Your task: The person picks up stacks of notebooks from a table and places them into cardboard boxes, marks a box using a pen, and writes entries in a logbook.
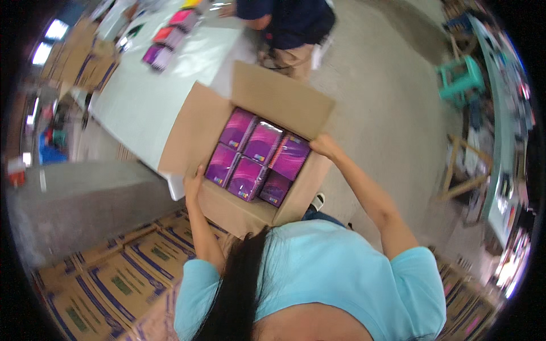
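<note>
An open cardboard box (pixel 196 125), its flaps folded outward, is held in front of me, tilted in the view. Inside, purple spiral notebooks (pixel 265 142) stand in several stacks, some with a glossy, plastic-like shine. The stack in the near right corner (pixel 276 188) looks lower than the others. My left hand (pixel 194 181) is closed on the box's left side by the flap. At the right rim, my right hand (pixel 325 146) grips the cardboard next to the far flap. Some fingers of both hands are hidden by the box.
A long white table (pixel 136 105) runs beyond the box, bearing colourful notebook stacks (pixel 170 37). A person in dark clothing (pixel 290 25) stands beside it. Printed cartons (pixel 131 273) lie at lower left, near a grey concrete ledge (pixel 85 210). A green stool (pixel 462 82) stands right.
</note>
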Action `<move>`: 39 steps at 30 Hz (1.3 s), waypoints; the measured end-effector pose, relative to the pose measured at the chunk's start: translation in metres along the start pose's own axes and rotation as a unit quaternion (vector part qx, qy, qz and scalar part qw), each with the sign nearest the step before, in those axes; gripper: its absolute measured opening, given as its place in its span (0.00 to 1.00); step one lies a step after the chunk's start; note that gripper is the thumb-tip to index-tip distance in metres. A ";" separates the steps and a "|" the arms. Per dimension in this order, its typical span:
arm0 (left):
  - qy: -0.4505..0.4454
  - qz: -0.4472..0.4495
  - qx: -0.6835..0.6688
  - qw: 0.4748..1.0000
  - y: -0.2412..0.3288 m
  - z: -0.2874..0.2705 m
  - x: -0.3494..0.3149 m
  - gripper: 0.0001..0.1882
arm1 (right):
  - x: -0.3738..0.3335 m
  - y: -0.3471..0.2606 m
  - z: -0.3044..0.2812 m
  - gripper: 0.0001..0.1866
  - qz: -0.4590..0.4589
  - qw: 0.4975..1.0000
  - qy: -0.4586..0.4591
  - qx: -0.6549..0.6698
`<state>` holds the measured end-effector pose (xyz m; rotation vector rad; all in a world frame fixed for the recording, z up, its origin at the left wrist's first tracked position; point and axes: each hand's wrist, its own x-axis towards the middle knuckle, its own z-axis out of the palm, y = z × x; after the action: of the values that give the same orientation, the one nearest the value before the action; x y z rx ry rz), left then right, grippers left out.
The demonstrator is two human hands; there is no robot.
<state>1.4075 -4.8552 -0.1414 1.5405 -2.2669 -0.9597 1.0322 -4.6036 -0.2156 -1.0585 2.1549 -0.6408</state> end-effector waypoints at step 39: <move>-0.078 0.241 0.273 0.928 0.144 0.165 -0.200 0.14 | -0.554 0.438 0.082 0.24 0.406 0.908 -0.054 0.088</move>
<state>1.2969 -4.5799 -0.1421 0.9791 -2.9979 -0.3341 1.1294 -3.9177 -0.3765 -0.0442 2.1312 -0.3466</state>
